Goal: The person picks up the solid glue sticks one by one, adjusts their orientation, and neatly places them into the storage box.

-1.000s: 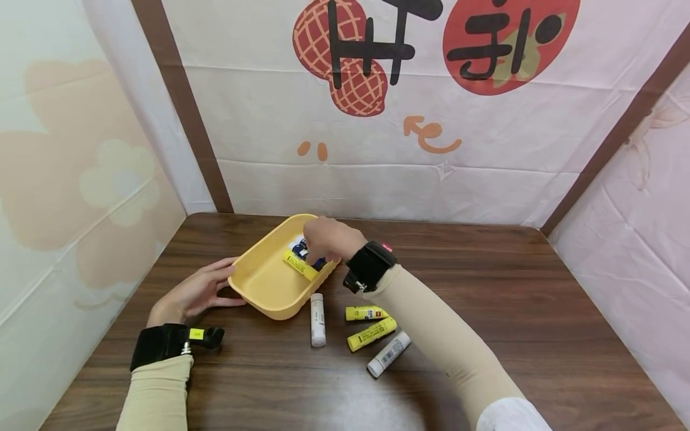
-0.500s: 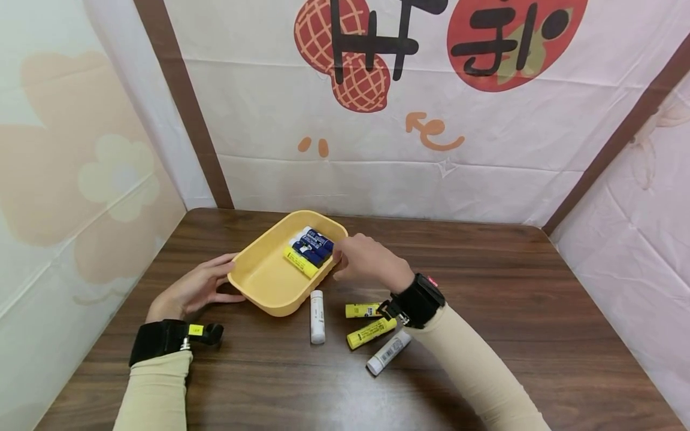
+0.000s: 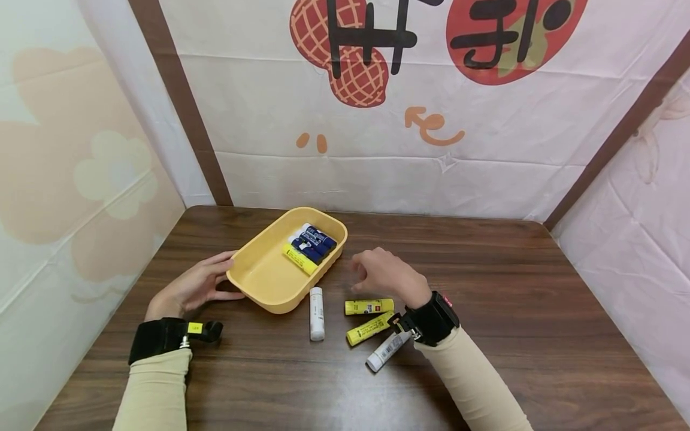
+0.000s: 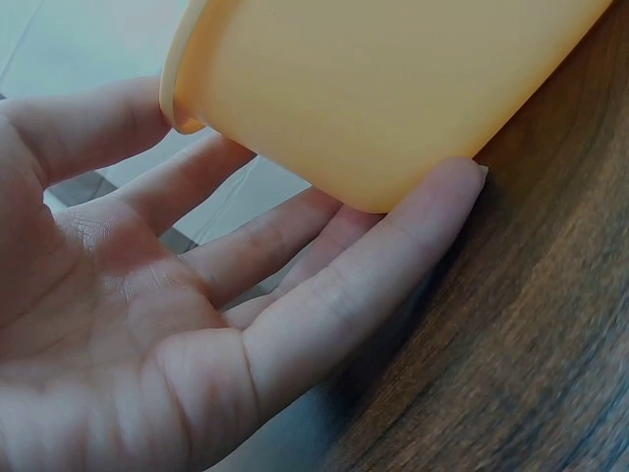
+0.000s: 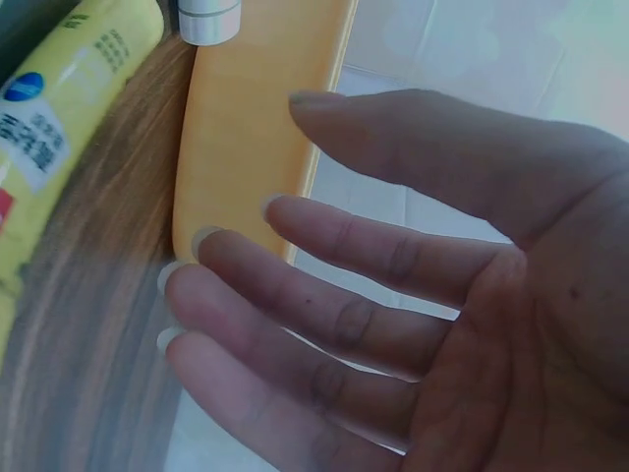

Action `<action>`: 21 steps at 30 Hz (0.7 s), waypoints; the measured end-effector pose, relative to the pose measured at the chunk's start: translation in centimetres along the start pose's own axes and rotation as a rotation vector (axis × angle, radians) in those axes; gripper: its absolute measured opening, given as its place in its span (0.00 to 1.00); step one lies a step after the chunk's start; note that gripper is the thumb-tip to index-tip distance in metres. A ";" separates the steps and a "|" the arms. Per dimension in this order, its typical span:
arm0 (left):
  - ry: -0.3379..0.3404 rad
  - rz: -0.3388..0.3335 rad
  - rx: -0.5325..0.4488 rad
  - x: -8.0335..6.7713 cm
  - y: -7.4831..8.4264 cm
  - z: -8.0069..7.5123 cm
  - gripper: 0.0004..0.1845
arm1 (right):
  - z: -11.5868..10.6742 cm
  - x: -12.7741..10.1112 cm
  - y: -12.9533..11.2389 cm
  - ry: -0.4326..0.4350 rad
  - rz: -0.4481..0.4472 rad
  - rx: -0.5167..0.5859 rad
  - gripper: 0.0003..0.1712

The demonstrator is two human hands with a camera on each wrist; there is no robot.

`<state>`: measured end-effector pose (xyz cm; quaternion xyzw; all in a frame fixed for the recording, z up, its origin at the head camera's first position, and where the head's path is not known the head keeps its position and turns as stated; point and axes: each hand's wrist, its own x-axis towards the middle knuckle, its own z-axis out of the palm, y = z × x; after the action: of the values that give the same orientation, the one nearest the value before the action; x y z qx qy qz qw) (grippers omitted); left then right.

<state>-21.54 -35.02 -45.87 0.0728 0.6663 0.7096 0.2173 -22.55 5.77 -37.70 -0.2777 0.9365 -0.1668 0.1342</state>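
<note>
The left hand (image 3: 194,287) is at the left end of a yellow box (image 3: 264,275). Its fingers are spread wide, and they touch the box. In the left wrist view, the thumb is low down by the bottom of the box, and one finger is up at the rim.

The right hand (image 3: 388,276) is in the air, to the right of the box and apart from it. It holds nothing. Its fingers are loose and a little bent, and there is a gap between the thumb and the fingers.

The box sits at a slant on a brown wood table (image 3: 539,311). Inside it, near the far right end, some blue and white glue sticks (image 3: 312,242) lie side by side. A yellow glue stick (image 3: 299,259) lies right next to them.

More sticks lie on the table. A white glue stick (image 3: 317,314) is just beside the near side of the box. I cannot tell if they touch. To the right of it is a yellow stick with a red mark (image 3: 369,307), close to the right hand. A plain yellow stick (image 3: 369,328) lies slanted just below that one. Lowest is a white stick with grey print (image 3: 385,352), and its top end is near the black right wrist band (image 3: 433,317).

Behind the table hangs a pale cloth (image 3: 259,108) with red and black pictures.
</note>
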 end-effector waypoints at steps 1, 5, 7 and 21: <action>-0.003 0.000 0.002 0.0 0.0 0.0 0.31 | 0.1 -0.1 0.1 -0.003 0.003 -0.002 0.24; -0.004 -0.004 -0.004 0.1 0.1 0.2 0.31 | 0.3 -0.4 0.6 -0.009 0.017 -0.009 0.24; -0.012 -0.003 -0.001 0.3 0.2 0.2 0.31 | 0.4 -0.6 0.7 -0.019 0.026 -0.005 0.24; -0.069 0.011 -0.055 0.3 0.4 -0.3 0.25 | 1.0 -0.6 1.5 -0.101 0.031 0.024 0.20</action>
<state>-21.97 -35.19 -45.60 0.0949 0.6382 0.7260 0.2380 -22.40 7.06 -39.11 -0.2693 0.9307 -0.1617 0.1872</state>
